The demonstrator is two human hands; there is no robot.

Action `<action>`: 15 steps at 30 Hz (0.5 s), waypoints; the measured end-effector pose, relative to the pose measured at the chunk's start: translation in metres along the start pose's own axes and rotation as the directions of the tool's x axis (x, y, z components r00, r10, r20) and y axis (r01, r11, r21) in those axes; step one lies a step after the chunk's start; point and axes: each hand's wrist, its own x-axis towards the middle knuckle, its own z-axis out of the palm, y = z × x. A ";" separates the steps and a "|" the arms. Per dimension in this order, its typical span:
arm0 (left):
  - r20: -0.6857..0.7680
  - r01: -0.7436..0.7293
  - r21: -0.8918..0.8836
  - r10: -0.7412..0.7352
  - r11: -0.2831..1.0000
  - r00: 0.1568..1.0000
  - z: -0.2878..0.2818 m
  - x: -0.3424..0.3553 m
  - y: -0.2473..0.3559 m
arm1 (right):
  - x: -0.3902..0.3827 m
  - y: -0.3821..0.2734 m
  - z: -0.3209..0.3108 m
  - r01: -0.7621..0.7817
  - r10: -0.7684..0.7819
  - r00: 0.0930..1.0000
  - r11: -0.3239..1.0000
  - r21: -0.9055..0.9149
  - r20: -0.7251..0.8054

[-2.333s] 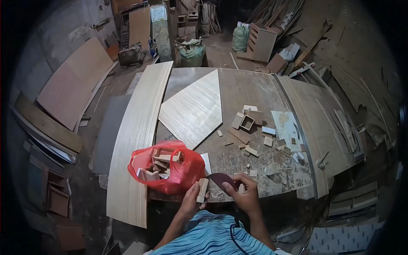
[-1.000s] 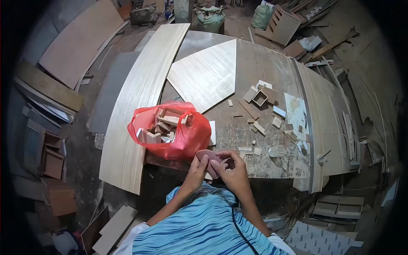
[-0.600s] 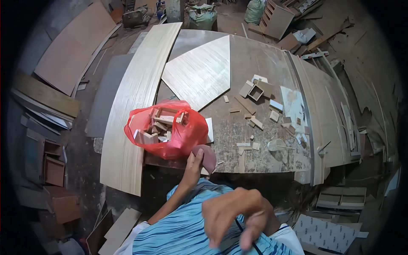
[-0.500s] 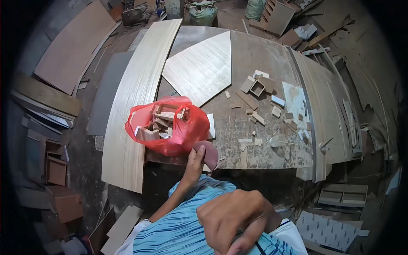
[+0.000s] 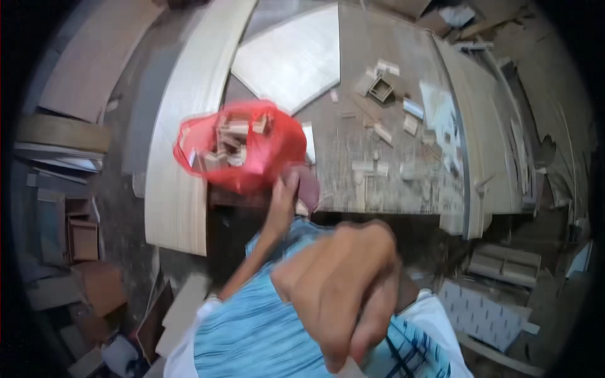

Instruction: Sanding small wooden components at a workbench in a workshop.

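Note:
My left hand (image 5: 287,192) grips a round, reddish-brown sanding disc (image 5: 307,189) at the table's near edge, thumb on its face. A small pale edge (image 5: 301,206), perhaps wood, shows just under the disc. Right beside that hand, a red plastic bag (image 5: 277,151) lies open, filled with small wood pieces (image 5: 233,138). Close to the camera, my right hand (image 5: 343,286) is closed in a pinch over my lap. Something pale (image 5: 350,368) shows at its fingertips by the lower edge, too blurred to name.
A long pale board (image 5: 179,164) runs along the worktable's left side. Behind the bag lies a pale angled panel (image 5: 290,57). Small offcuts and a little open wooden box (image 5: 380,89) are scattered on the right. Wood scraps and cabinet parts (image 5: 504,264) surround the table.
The whole view has shifted, so the table and bag sit higher in the picture. My right hand has come up and slightly left, still closed. The left hand keeps its hold on the disc.

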 end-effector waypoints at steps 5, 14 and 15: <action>0.118 0.347 -0.322 -0.326 0.881 0.938 0.001 0.007 -0.005 | 0.000 -0.002 0.013 0.105 -0.110 0.983 0.993 -0.046 -0.144; 0.072 0.195 -0.396 -0.182 0.897 0.981 -0.005 -0.005 -0.021 | -0.076 0.013 -0.063 -0.753 -0.162 0.599 0.221 -0.620 -0.784; 0.071 0.150 -0.317 -0.134 0.937 0.988 -0.003 -0.003 -0.017 | -0.086 0.018 -0.064 -0.774 -0.151 0.568 0.238 -0.587 -0.809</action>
